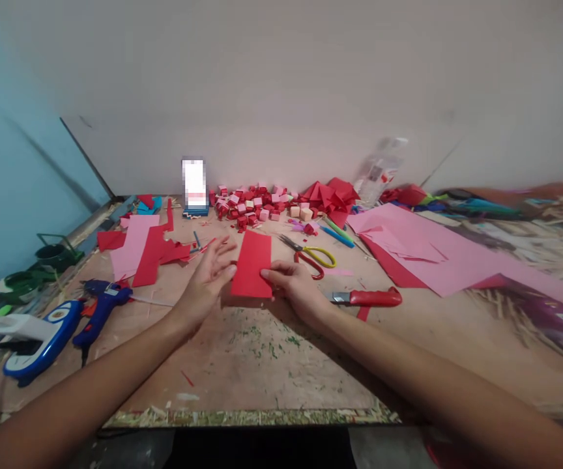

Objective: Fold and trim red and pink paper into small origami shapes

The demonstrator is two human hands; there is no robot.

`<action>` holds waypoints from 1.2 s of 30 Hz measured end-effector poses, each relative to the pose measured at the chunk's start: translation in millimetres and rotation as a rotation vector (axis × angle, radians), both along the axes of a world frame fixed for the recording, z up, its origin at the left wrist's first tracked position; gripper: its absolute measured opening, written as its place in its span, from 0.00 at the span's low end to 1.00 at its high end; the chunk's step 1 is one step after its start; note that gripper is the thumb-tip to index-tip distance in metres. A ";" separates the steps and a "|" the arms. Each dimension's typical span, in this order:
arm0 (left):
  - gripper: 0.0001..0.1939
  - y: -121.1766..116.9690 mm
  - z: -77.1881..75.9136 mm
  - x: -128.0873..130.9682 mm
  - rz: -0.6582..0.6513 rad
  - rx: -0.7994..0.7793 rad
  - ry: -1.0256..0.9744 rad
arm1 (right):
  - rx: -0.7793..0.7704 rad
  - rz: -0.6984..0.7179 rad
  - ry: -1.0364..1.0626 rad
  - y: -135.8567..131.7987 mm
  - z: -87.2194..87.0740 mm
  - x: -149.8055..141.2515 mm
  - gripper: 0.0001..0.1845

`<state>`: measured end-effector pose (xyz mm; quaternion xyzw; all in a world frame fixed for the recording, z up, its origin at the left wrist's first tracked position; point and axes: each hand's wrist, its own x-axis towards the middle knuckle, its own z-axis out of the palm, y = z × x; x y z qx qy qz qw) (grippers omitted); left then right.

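A red rectangular piece of paper (252,260) is held up over the middle of the table. My right hand (294,283) pinches its right edge, thumb on the near face and the other fingers behind. At the left edge is my left hand (208,270), its fingers spread and its thumb tip against or just beside the paper; I cannot tell if they touch. Beyond my right hand lie scissors (311,253) with one yellow and one red handle loop. A red-handled cutter (369,298) rests to the right of that hand, its blade end partly hidden by my wrist.
Behind the paper is a heap of small red and pink paper cubes (255,205). A phone (194,185) stands at the back. Pink sheets (408,241) lie right, red and pink strips (137,247) left. A blue glue gun (100,309) and power strip (44,348) sit at left.
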<state>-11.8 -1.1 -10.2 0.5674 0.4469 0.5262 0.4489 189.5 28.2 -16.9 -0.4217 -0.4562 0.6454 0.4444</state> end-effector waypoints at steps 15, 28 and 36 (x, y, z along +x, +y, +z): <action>0.09 -9.6 4.8 -4.3 -0.011 0.774 1.016 | -0.059 0.078 0.145 -13.8 6.0 -6.0 0.14; 0.08 -3.1 5.1 -2.1 0.138 0.375 0.469 | 0.083 0.209 0.077 -17.7 8.2 -4.3 0.17; 0.23 -2.1 -2.0 2.4 0.097 0.053 0.121 | 0.114 0.110 -0.017 -15.9 5.5 -3.8 0.14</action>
